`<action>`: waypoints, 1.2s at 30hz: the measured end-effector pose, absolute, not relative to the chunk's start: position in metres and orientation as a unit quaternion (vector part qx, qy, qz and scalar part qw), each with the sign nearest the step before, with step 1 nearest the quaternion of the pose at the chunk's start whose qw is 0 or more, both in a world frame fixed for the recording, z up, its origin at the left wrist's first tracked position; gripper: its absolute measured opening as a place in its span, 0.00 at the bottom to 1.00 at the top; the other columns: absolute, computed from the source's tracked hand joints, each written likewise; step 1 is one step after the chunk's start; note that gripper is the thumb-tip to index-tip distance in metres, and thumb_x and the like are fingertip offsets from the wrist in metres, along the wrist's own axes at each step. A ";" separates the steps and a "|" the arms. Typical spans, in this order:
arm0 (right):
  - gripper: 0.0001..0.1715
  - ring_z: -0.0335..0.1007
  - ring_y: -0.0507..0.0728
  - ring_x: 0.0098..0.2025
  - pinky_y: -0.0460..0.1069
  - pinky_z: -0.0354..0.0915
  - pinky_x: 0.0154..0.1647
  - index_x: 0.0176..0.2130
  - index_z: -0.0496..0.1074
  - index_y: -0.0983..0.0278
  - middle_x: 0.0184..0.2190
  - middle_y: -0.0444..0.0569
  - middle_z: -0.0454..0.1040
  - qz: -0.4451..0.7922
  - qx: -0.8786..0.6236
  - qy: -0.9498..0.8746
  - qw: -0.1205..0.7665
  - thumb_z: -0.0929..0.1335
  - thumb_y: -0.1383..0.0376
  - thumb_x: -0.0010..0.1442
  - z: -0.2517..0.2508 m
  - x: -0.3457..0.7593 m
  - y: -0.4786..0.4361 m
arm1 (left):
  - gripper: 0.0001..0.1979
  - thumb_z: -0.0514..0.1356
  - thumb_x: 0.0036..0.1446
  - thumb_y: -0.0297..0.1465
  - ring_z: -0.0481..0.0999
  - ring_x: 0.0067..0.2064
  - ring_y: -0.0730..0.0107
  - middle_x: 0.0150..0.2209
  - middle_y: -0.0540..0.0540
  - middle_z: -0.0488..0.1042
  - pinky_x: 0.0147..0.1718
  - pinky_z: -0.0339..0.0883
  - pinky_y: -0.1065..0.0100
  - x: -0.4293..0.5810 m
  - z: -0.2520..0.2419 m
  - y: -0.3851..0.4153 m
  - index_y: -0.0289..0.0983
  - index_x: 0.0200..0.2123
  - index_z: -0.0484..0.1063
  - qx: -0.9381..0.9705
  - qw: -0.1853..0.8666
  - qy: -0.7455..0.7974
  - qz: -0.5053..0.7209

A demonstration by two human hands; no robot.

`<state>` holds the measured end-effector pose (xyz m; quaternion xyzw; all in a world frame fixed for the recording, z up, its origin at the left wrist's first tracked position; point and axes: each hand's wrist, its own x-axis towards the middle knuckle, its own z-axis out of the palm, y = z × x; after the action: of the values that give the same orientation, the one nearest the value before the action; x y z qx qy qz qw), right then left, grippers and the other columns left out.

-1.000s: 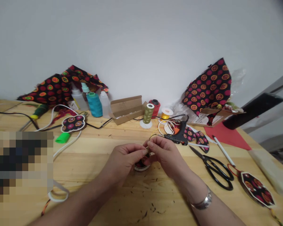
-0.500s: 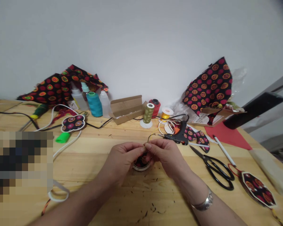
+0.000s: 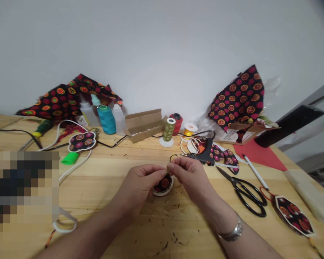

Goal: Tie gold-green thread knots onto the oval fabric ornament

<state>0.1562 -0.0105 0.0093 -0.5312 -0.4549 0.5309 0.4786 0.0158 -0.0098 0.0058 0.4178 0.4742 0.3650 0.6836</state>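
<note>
My left hand (image 3: 144, 181) pinches a thin olive cord at the middle of the table, above a round fabric piece (image 3: 163, 184) with a pale rim. Close beside it, my right hand (image 3: 190, 176) grips the same cord (image 3: 173, 157), which curls up in a small loop over the fingertips. The round piece, dark with a red-orange pattern, lies partly hidden under the left fingers. Both sets of fingertips nearly touch each other.
Black scissors (image 3: 248, 194), a white pen (image 3: 256, 172) and an octagonal fabric piece (image 3: 294, 216) lie at the right. Behind my hands stand a glue gun (image 3: 205, 154), an olive spool (image 3: 169, 130), an open cardboard box (image 3: 145, 129) and a teal spool (image 3: 107, 120).
My right fingers have lifted slightly away from the round piece, so more of it shows. The cord's loop has changed shape. The view has shifted a little.
</note>
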 end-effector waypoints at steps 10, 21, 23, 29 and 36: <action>0.08 0.57 0.47 0.21 0.44 0.55 0.23 0.20 0.68 0.66 0.16 0.41 0.66 0.518 -0.540 -0.463 0.475 0.69 0.65 0.45 0.007 0.157 -0.009 | 0.11 0.63 0.46 0.37 0.49 0.15 0.85 0.14 0.57 0.58 0.13 0.38 0.77 0.014 0.003 -0.008 0.33 0.25 0.75 0.401 0.709 0.463 0.349; 0.07 0.60 0.48 0.20 0.44 0.57 0.22 0.21 0.71 0.66 0.17 0.42 0.68 0.527 -0.540 -0.462 0.466 0.70 0.65 0.44 0.010 0.157 -0.009 | 0.09 0.63 0.46 0.35 0.49 0.15 0.84 0.13 0.56 0.60 0.14 0.39 0.77 0.015 0.004 -0.008 0.34 0.25 0.76 0.413 0.700 0.470 0.345; 0.07 0.58 0.47 0.19 0.44 0.56 0.21 0.21 0.70 0.66 0.16 0.41 0.67 0.541 -0.530 -0.455 0.468 0.70 0.64 0.44 0.010 0.157 -0.010 | 0.09 0.63 0.46 0.35 0.49 0.15 0.84 0.13 0.56 0.60 0.14 0.39 0.76 0.015 0.004 -0.008 0.34 0.25 0.77 0.412 0.699 0.472 0.345; 0.11 0.51 0.45 0.18 0.42 0.50 0.19 0.21 0.67 0.66 0.16 0.38 0.63 0.559 -0.502 -0.468 0.466 0.69 0.63 0.49 0.009 0.159 -0.011 | 0.09 0.63 0.46 0.35 0.48 0.15 0.84 0.13 0.57 0.58 0.14 0.37 0.76 0.015 0.004 -0.008 0.35 0.27 0.77 0.403 0.703 0.473 0.347; 0.12 0.49 0.44 0.18 0.43 0.47 0.18 0.20 0.65 0.66 0.16 0.38 0.62 0.552 -0.502 -0.485 0.457 0.68 0.64 0.51 0.010 0.158 -0.011 | 0.08 0.64 0.45 0.34 0.49 0.15 0.84 0.12 0.57 0.59 0.14 0.38 0.76 0.015 0.005 -0.008 0.35 0.25 0.77 0.390 0.707 0.473 0.353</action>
<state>0.1584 -0.0111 0.0099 -0.5018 -0.4847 0.5519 0.4568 0.0149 -0.0083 0.0046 0.3904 0.4730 0.3529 0.7066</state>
